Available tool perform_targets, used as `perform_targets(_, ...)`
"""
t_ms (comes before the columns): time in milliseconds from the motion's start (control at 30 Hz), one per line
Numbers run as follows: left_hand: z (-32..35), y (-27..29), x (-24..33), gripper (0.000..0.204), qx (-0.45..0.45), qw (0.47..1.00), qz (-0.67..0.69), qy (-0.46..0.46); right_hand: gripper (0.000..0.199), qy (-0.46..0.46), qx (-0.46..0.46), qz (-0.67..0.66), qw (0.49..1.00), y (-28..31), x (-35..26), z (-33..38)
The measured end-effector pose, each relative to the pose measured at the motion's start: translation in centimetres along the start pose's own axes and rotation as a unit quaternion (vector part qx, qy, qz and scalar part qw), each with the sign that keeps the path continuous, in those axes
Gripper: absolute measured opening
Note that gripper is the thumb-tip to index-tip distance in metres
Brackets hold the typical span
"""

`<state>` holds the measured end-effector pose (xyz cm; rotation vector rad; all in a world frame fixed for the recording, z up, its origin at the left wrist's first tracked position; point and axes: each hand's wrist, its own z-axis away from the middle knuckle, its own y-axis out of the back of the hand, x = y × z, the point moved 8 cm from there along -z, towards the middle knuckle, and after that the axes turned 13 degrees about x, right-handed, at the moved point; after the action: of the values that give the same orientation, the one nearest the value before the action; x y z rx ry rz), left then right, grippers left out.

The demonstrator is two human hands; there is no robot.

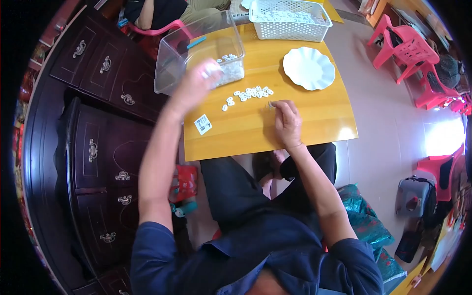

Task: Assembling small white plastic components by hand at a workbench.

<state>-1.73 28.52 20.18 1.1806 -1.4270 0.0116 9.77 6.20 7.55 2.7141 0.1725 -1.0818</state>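
Observation:
Motion smears my left hand [200, 81], which is at the near side of a clear plastic bin [164, 73]. Whether its fingers hold anything cannot be made out. Inside the bin lie small white pieces [233, 71] and a teal pen-like tool [196, 43]. My right hand [287, 120] rests near the table's front, thumb and fingers pinched together. Beside its fingertips are tiny thin metallic bits [269, 105], too small to name. Several white oval pieces with dark marks [255, 92] are scattered between my two hands on the yellow wooden table [236, 140].
A white scalloped plate [309, 69] sits at the right, with a white perforated basket [290, 27] of white pieces behind it. A printed white card [202, 124] lies near the left edge. Dark drawers [108, 118] flank the table; another person [157, 14] sits beyond it.

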Motion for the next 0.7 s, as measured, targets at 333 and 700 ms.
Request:
perform_targets(333,9.2,-14.4,-4.0,0.021,0.041,0.961,-0.224,-0.154,0.031,0.091,-0.149,0.090,0.981,0.7,-4.0,6.5)
perform_targets(700,11.2,-12.2,-1.6,0.051,0.113,0.947,-0.188,-0.236,0.026,0.126,-0.143,0.100,0.976,0.8,-4.4,7.3)
